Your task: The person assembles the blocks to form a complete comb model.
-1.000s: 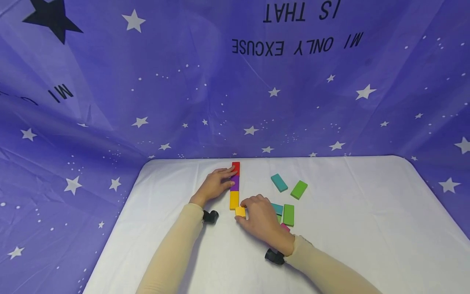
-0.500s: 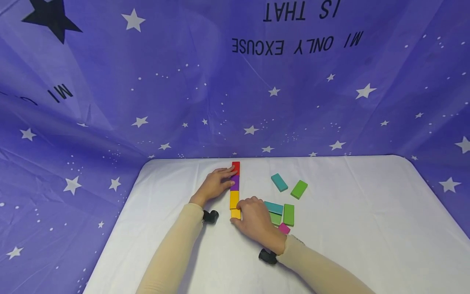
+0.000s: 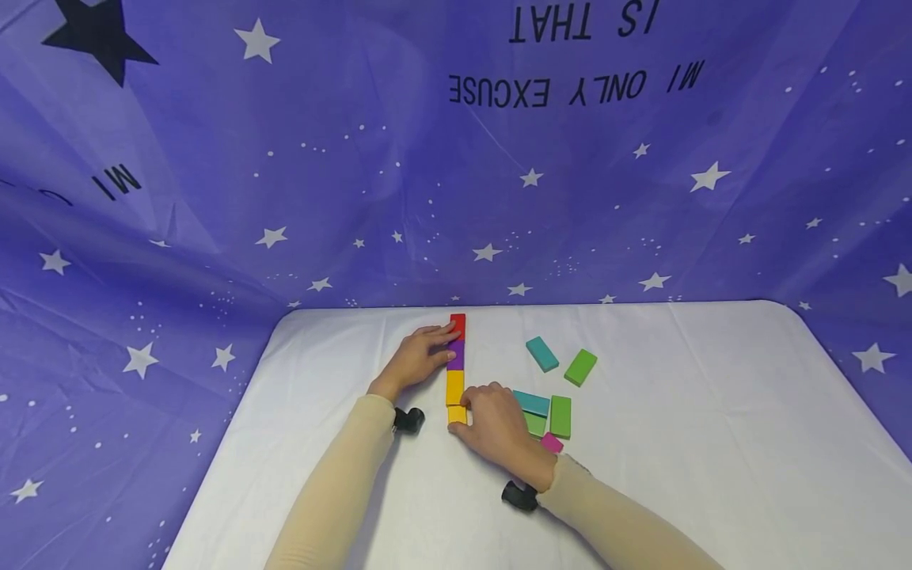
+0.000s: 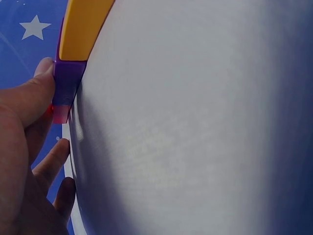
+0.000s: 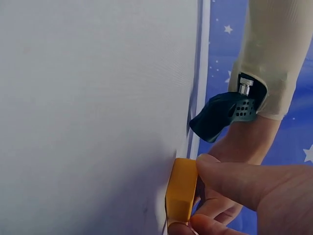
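Curtained-off work area, bldg type unclear: white tbl [image 3: 712, 427] w/ purple star-print cloth [image 3: 456, 158] on 3 sides.

Ahead of the fingers of the right hand [image 3: 499, 419], a lane of white cloth [image 3: 496, 340] opens between the block row and the teal block [image 3: 542, 354]. Right of the left hand [image 3: 416, 359], its fingertips meet the row's red block [image 3: 458, 323] and purple block [image 3: 457, 364], barring sideways passage. Beside the right knuckles, a blue block [image 3: 531, 402] and green block [image 3: 560, 417] obstruct. Behind both hands' fingers, cloth lies open between the forearms, narrowed by the left wrist camera [image 3: 408, 420].
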`<state>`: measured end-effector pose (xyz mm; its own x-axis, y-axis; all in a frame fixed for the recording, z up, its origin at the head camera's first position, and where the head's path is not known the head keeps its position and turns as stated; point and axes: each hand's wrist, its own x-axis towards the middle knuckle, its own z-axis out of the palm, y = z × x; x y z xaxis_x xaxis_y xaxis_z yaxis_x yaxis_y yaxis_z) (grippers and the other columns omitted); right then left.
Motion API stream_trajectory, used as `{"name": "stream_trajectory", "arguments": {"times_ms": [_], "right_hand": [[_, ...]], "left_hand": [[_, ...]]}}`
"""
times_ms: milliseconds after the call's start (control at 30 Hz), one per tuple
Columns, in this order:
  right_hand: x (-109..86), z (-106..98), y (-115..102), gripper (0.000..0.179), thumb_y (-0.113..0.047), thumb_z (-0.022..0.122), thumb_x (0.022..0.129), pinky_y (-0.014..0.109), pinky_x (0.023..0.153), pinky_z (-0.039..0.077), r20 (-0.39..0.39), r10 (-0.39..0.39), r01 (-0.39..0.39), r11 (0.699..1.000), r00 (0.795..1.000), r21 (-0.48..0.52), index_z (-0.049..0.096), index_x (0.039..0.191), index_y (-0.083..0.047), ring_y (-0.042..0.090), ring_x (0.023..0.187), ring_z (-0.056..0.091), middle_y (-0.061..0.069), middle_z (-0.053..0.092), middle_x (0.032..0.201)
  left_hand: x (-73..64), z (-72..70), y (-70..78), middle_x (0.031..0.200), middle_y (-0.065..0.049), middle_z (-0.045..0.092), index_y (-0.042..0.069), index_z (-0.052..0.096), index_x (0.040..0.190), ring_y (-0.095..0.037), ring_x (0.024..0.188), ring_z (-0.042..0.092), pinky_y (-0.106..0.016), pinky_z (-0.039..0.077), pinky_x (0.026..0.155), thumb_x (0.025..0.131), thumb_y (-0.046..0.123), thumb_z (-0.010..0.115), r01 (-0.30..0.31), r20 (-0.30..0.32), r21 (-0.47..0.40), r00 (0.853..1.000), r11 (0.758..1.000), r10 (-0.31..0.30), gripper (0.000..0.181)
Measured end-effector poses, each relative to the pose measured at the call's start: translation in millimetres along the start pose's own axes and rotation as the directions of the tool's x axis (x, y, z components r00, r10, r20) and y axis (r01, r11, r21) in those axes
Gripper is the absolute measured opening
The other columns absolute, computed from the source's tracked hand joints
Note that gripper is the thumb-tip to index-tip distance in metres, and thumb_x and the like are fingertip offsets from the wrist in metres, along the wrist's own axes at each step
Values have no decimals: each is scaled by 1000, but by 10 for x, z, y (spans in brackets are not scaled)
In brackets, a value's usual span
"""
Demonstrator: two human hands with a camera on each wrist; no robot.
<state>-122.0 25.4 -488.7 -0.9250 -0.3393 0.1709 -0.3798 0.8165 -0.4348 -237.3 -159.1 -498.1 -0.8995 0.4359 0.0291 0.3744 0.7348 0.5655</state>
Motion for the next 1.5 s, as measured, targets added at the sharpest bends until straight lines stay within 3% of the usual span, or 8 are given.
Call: {"name": "stream_trajectory", "arguments": {"times_ms": [400,1100,1500], "right_hand": [[18,8,16,32,-34,89,76,27,63,42,16,11,-12,999,1000,46,76,91,-10,13,69,52,-4,65,72],[15,14,41,35,-36,89,76,24,61,40,2,22,-22,998,1000,64,73,92,-10,12,67,48,-7,57,69],[-40,-327,243,38,-32,88,77,33,75,51,-59,56,-45,984,997,170,74,104,-8,19,85,60,1,73,92]], "left_hand": [[2,7,-18,155,5,45,16,59,142,-29,144,38,-53,25,119,97,29,67,-27,-8,6,1000,1000,27,47],[-18,-9,15,155,5,46,15,60,141,-29,144,38,-54,25,119,97,27,67,-11,-14,-5,1000,1000,11,46],[-6,-5,1,155,4,46,16,60,142,-30,143,38,-56,25,118,98,28,66,-14,-10,12,1000,1000,14,46]]}}
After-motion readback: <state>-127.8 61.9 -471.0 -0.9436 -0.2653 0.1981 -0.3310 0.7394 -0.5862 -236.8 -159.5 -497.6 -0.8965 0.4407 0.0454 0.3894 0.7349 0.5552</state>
